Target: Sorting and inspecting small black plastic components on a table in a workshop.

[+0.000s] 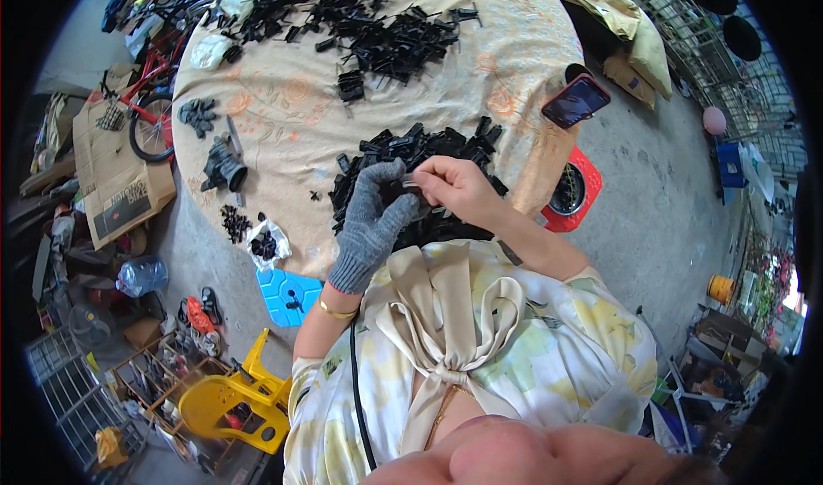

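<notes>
My left hand wears a grey knitted glove and is closed, fingertips curled toward my right hand. What it grips is hidden behind the glove. With thumb and forefinger, my bare right hand pinches a small thin piece that looks pale and metallic, right at the gloved fingertips. Both hands are over a near pile of black plastic parts on the cloth-covered table. A larger heap of similar black parts spreads across the far side.
Dark gloves and small black bits on a white wrapper lie at the table's left. A phone is at the right edge. A red stool, a blue stool and a yellow chair stand around the table.
</notes>
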The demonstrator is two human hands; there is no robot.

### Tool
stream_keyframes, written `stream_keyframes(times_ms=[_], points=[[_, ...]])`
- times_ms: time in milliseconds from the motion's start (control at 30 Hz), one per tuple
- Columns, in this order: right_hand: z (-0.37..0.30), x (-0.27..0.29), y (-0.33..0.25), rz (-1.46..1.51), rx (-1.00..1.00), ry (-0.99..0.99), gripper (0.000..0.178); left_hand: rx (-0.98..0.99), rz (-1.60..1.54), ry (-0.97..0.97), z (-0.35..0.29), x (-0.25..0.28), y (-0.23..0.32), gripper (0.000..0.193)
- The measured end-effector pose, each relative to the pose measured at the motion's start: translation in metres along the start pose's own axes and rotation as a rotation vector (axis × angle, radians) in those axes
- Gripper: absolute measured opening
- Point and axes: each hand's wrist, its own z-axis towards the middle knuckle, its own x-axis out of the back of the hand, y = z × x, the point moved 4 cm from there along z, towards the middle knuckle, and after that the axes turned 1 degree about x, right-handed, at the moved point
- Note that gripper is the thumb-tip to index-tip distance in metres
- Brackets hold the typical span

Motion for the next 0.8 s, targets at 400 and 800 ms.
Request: stream_keyframes(times_ms=[400,800], points=[[-0.001,-0.013,0.002,-0.037,0.008,-0.118,0.016,-0.410,0.556,0.076,0.000,0.009,0.006,0.032],[0.111,0.004,0.005,-0.793,0.224,-0.171,0.042,-0.140,1.023,0.286,-0.002,0.027,-0.007,0.054]])
